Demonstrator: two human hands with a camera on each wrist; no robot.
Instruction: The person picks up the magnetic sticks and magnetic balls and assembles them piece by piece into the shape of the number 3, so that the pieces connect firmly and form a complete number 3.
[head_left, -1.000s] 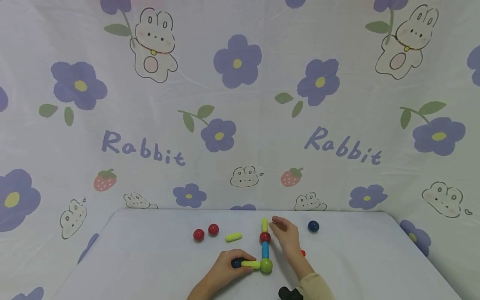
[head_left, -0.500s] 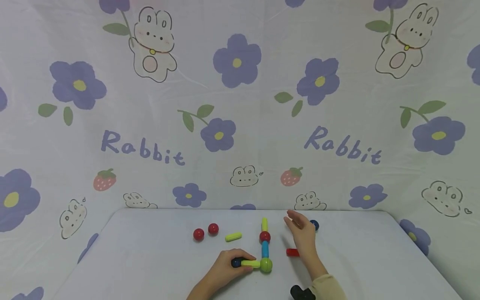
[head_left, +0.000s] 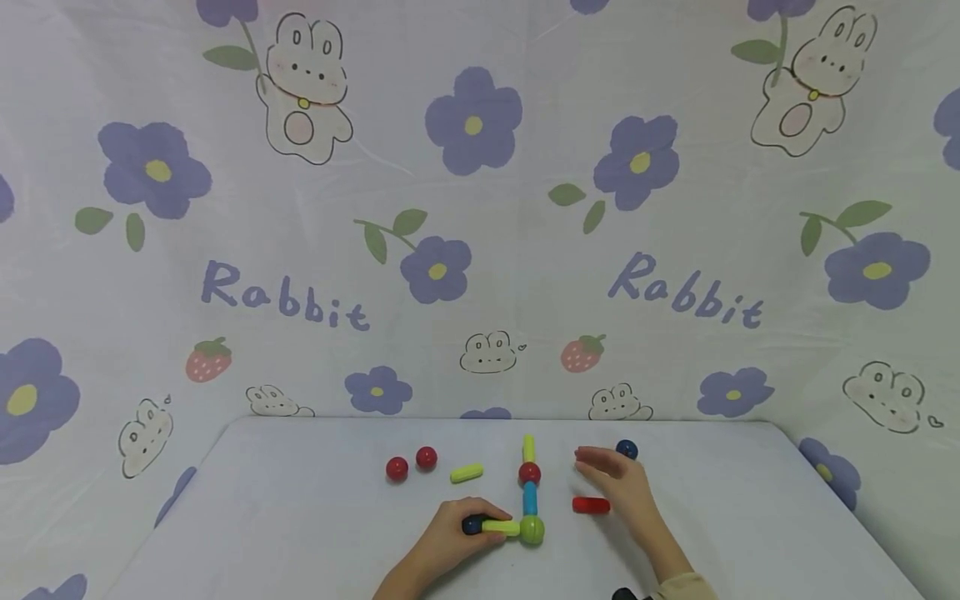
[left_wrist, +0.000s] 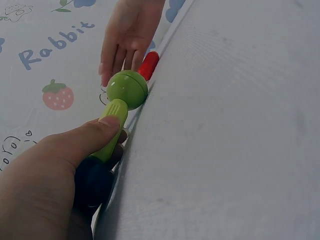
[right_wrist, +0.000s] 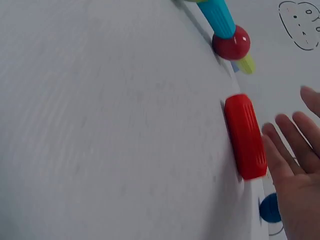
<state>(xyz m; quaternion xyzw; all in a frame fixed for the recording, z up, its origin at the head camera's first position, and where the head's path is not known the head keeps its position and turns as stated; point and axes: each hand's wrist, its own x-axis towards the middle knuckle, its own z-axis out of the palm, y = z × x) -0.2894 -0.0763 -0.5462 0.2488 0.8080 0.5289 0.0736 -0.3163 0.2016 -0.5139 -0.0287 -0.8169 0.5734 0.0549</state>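
My left hand (head_left: 459, 533) grips a yellow-green rod (left_wrist: 114, 120) between thumb and fingers, with a dark blue ball (head_left: 472, 524) at the rod's left end. The rod's right end meets a green ball (head_left: 532, 530). From that ball a blue rod (head_left: 530, 498) runs away to a red ball (head_left: 529, 474), and a second yellow-green rod (head_left: 528, 448) extends beyond it. My right hand (head_left: 624, 487), fingers extended and holding nothing, hovers beside a loose red rod (head_left: 591, 505). In the right wrist view a small gap seems to separate fingertips from red rod.
Two loose red balls (head_left: 397, 468) and a loose yellow-green rod (head_left: 467, 473) lie left of the joined pieces on the white table (head_left: 300, 517). Behind my right hand sits a loose dark blue ball (head_left: 627, 450). A patterned cloth (head_left: 487, 208) hangs at the table's back edge.
My right hand has moved right, away from the far yellow-green rod, then back toward me near the red rod, which is now uncovered. My left hand keeps its grip in place.
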